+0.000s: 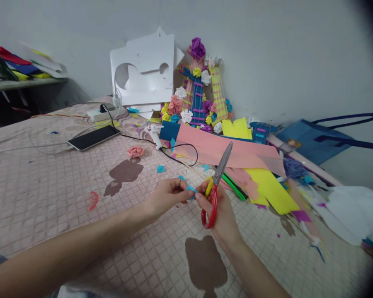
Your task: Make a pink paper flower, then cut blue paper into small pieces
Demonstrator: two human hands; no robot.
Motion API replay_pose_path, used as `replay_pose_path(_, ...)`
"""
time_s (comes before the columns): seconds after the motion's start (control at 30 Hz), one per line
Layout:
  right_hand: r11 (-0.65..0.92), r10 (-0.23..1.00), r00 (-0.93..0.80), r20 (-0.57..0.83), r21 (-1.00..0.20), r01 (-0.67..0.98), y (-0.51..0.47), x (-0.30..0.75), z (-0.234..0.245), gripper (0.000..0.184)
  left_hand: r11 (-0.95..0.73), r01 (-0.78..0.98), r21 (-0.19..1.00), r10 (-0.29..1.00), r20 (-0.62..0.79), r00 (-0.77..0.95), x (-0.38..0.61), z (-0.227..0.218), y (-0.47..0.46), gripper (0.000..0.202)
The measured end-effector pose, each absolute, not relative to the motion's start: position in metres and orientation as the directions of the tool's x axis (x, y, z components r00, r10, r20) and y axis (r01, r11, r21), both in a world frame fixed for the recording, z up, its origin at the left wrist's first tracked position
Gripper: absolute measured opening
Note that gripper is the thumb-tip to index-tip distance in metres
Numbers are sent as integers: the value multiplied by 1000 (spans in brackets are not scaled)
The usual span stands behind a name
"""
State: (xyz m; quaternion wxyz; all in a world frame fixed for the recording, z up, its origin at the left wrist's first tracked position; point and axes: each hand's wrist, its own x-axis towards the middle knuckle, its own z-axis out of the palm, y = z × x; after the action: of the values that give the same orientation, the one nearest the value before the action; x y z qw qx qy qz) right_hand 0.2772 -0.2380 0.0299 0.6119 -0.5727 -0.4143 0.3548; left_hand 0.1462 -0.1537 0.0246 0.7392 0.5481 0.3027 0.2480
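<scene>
Between the fingertips of both hands is a small light-blue piece of paper (191, 190). My left hand (168, 196) pinches its left side with thumb and forefinger. Hooked in my right hand (224, 219) is a pair of scissors (223, 163) with red and yellow handles, blades pointing up and away; the thumb and a finger of that hand also pinch the blue paper. A separate blue paper square (161, 169) lies on the table beyond my left hand. A green cutter (236, 188) rests just past the scissors.
A white glue gun (153, 135), a coral paper flower (135, 151) and a phone (93, 137) lie farther back, with cables between them. Pink sheets (230, 149) and yellow strips (272, 192) spread to the right. Decorated paper guitars (198, 99) lean on the wall.
</scene>
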Motion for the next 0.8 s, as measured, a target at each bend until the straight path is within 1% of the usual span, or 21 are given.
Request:
replay_pose_path(0.1, 86, 907, 412, 86, -996, 18, -238, 278, 29, 22, 282, -59, 958, 700, -163, 695, 146, 25, -154, 28)
replay_pose_path(0.17, 72, 912, 406, 61, -997, -11, -240, 280, 27, 22, 295, -100, 950, 715, -150, 683, 146, 27, -152, 28)
replay_pose_path(0.23, 44, 924, 380, 39, -999, -5, -242, 284, 25, 23, 310, -150, 939, 740, -139, 658, 145, 29, -148, 29)
replay_pose_path(0.37, -37, 969, 245, -5, -991, 127, -246, 290, 19, 29, 348, -264, 900, 792, -132, 596, 142, 33, -140, 31)
replay_pose_path(0.43, -83, 979, 199, -45, -979, 188, -247, 290, 17, 29, 350, -312, 883, 811, -119, 572, 141, 36, -137, 31)
replay_pose_path(0.53, -130, 978, 190, -83, -960, 249, -248, 285, 16, 26, 310, -357, 881, 845, -84, 528, 140, 40, -136, 29)
replay_pose_path(0.7, -159, 980, 157, -123, -957, 244, -249, 279, 19, 21, 246, -372, 895, 886, -53, 460, 139, 41, -136, 24)
replay_pose_path(0.8, -150, 979, 181, -93, -931, 332, -249, 277, 18, 20, 228, -389, 892, 900, -41, 434, 139, 40, -136, 24)
